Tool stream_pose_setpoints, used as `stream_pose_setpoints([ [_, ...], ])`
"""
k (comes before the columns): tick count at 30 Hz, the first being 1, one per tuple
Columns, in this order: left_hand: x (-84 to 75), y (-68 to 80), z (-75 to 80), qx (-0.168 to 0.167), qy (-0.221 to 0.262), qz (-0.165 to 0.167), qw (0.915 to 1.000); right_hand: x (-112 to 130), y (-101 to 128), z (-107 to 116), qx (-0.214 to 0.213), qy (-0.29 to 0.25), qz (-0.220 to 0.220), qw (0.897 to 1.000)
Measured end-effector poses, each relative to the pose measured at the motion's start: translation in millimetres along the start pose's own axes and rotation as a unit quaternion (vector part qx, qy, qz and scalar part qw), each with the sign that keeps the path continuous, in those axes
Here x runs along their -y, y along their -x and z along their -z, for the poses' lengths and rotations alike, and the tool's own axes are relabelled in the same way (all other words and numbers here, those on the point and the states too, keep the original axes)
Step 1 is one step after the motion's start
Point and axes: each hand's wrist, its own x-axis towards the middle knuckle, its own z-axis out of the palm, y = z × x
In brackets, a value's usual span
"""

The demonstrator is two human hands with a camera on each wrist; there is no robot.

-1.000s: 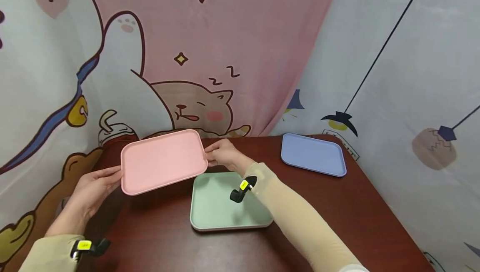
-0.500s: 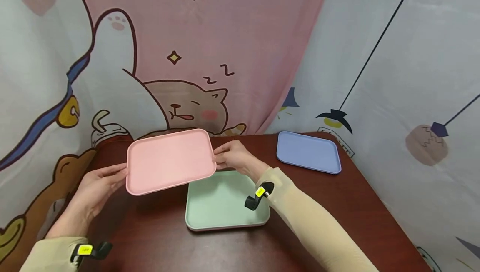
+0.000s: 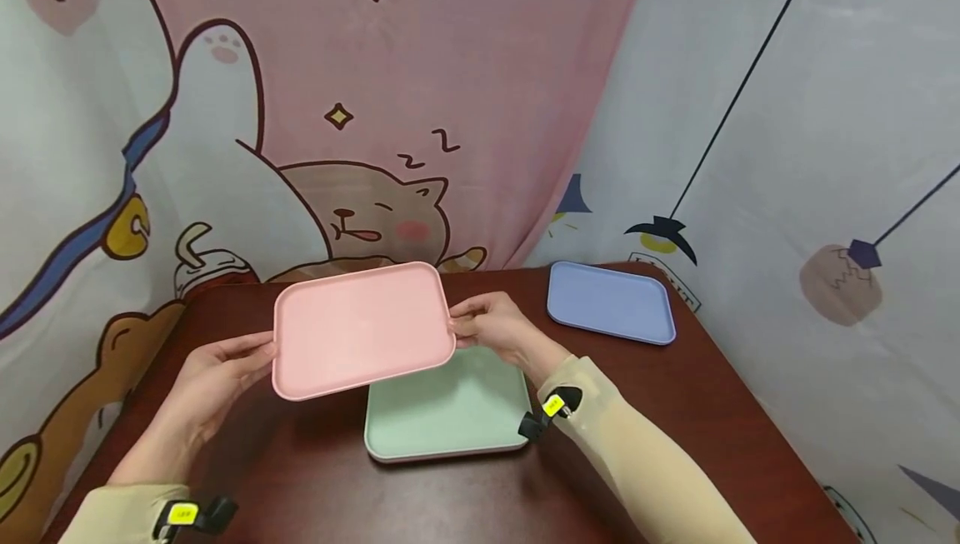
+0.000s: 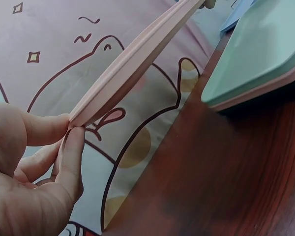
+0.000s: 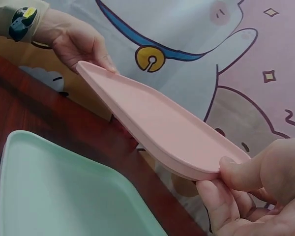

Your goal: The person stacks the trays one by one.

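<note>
Low in the head view, two sleeved forearms come up from the bottom edge of the frame, each with a small black-and-yellow clip at the wrist. Just above them the green tray [image 3: 448, 411] lies flat on the dark red table [image 3: 675, 411], at the lower centre of the frame.

Above it, in mid-frame, the pink tray [image 3: 362, 329] hangs in the air, held by its two short ends and overlapping the green tray's far left corner in the picture. The left hand [image 3: 217, 377] pinches the left end: the left wrist view shows the thumb on top and the fingers [image 4: 71, 157] under the rim. The right hand [image 3: 495, 329] pinches the right end the same way, thumb over the edge and fingers [image 5: 221, 201] curled beneath it, as the right wrist view shows. The tray tilts slightly, its left end lower.

Farther back, at the right of the frame, a blue tray [image 3: 611, 302] rests flat near the table's far corner, well apart from the others. Behind everything hangs a cartoon-cat curtain [image 3: 390, 111].
</note>
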Motion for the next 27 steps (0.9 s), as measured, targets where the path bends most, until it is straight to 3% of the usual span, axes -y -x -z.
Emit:
stream_pose_setpoints([
  [12,-5.6,0.2,-27.4,0.012,-0.006,-0.007,0.9999,1,27,25,-0.023,0.001,0.009,1.000],
  [27,-5.2,-5.1,-51.1,0.024,-0.004,-0.006,0.9997,-2,49,44,-0.034,0.008,0.002,0.999],
])
